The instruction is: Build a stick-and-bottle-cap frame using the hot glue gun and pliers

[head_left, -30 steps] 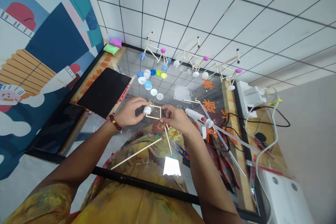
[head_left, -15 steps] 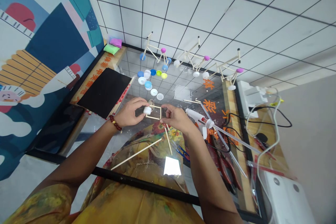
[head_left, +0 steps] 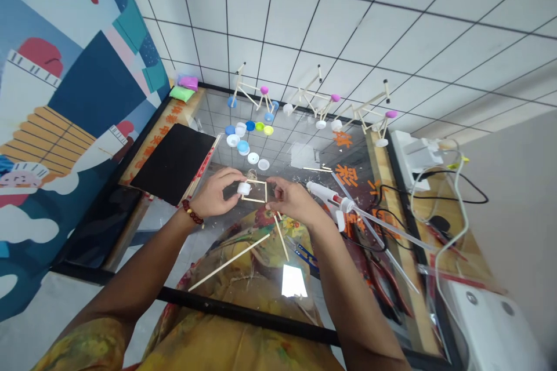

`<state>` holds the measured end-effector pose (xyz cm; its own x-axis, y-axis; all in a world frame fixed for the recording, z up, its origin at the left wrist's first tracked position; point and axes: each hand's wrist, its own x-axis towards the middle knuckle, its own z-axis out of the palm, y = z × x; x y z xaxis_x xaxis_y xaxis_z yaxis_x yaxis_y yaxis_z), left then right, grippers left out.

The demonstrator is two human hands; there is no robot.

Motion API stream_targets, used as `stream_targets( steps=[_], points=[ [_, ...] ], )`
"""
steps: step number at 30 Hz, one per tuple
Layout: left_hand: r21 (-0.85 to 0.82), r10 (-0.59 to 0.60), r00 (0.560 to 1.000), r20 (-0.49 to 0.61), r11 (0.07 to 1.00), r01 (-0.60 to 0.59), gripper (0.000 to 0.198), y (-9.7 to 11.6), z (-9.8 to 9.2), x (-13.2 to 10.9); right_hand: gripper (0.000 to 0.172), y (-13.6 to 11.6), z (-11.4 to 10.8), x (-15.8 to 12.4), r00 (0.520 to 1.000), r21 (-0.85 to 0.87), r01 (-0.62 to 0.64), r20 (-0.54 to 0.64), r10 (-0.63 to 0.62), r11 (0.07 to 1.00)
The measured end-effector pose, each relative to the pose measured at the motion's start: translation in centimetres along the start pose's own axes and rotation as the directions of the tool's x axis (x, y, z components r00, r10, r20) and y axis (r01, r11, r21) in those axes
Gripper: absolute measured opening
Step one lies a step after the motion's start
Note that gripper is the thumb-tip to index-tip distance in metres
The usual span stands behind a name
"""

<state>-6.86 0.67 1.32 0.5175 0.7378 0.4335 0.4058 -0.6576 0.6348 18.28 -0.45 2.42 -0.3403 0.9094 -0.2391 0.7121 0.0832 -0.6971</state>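
Over the glass tabletop, a small square frame of thin wooden sticks [head_left: 255, 200] spans the gap between my two hands. A white round piece like a bottle cap [head_left: 244, 188] sits at the frame's left side. My left hand [head_left: 215, 192] has its thumb and fingers curled around that side, at the frame's corner and the white piece. The thumb and fingers of my right hand [head_left: 292, 200] pinch the frame's right side; the exact contact is partly hidden. Below lie a short loose stick [head_left: 281, 236] and a longer one [head_left: 230, 262].
Several bottle caps [head_left: 242, 146] lie ahead. Stick tricycle-like models [head_left: 256, 93] stand along the far edge. A glue gun [head_left: 324, 192], cables and pliers [head_left: 385, 287] are right; blue-handled cutters [head_left: 306, 255] lie near my right forearm. A black board [head_left: 176, 162] is left.
The view has tilted slightly, shifting the scene. Both hands keep their hold on the stick frame, with little other visible movement.
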Motion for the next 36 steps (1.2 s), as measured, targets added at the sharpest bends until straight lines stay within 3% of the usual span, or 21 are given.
stream_targets(
  steps=[5, 8, 11, 15, 18, 21, 24, 27, 31, 36],
  points=[
    [0.009, -0.009, 1.000, 0.009, 1.000, 0.009, 0.041, 0.2, -0.4, 0.2, 0.060, -0.8, -0.9, -3.7, 0.996, 0.006, 0.013, -0.088, -0.012, 1.000],
    [0.009, -0.015, 1.000, -0.017, 1.000, 0.016, 0.041, 0.2, -0.6, 0.3, 0.038, -0.6, -1.6, -8.2, 0.992, 0.060, 0.034, -0.121, -0.027, 0.998],
    [0.004, -0.032, 0.999, -0.024, 0.999, 0.032, 0.040, 0.2, -0.7, 0.4, 0.014, 0.3, -2.1, -12.2, 0.997, 0.149, -0.009, -0.077, 0.020, 0.989],
    [-0.014, -0.032, 0.999, 0.007, 0.999, 0.033, 0.044, 0.3, -0.8, 0.4, 0.018, 1.4, -2.3, -14.8, 0.985, 0.193, -0.117, -0.102, 0.138, 0.974],
    [-0.019, -0.036, 0.999, 0.005, 0.999, 0.036, 0.044, 0.3, -1.1, 0.5, 0.020, 2.5, -2.5, -15.3, 0.949, 0.081, -0.232, -0.197, 0.244, 0.969],
    [-0.015, -0.055, 0.998, -0.005, 0.998, 0.055, 0.037, 0.2, -1.2, 0.6, 0.028, 4.1, -2.6, -15.2, 0.858, -0.046, -0.408, -0.361, 0.365, 0.912],
    [-0.018, -0.062, 0.998, -0.004, 0.998, 0.062, 0.034, 0.1, -1.1, 0.6, 0.039, 5.4, -2.5, -14.3, 0.768, -0.093, -0.432, -0.560, 0.311, 0.897],
    [-0.021, -0.059, 0.998, 0.002, 0.998, 0.059, 0.033, 0.0, -1.0, 0.5, 0.051, 5.8, -2.2, -12.7, 0.779, -0.128, -0.373, -0.581, 0.235, 0.919],
    [-0.034, -0.067, 0.998, 0.014, 0.997, 0.067, 0.032, -0.1, -1.0, 0.5, 0.051, 6.0, -1.8, -11.0, 0.826, -0.139, -0.334, -0.519, 0.219, 0.932],
    [-0.026, -0.082, 0.996, 0.033, 0.996, 0.083, 0.030, 0.1, -0.9, 0.4, 0.046, 6.7, -1.6, -10.8, 0.833, -0.089, -0.310, -0.506, 0.225, 0.947]
  ],
)
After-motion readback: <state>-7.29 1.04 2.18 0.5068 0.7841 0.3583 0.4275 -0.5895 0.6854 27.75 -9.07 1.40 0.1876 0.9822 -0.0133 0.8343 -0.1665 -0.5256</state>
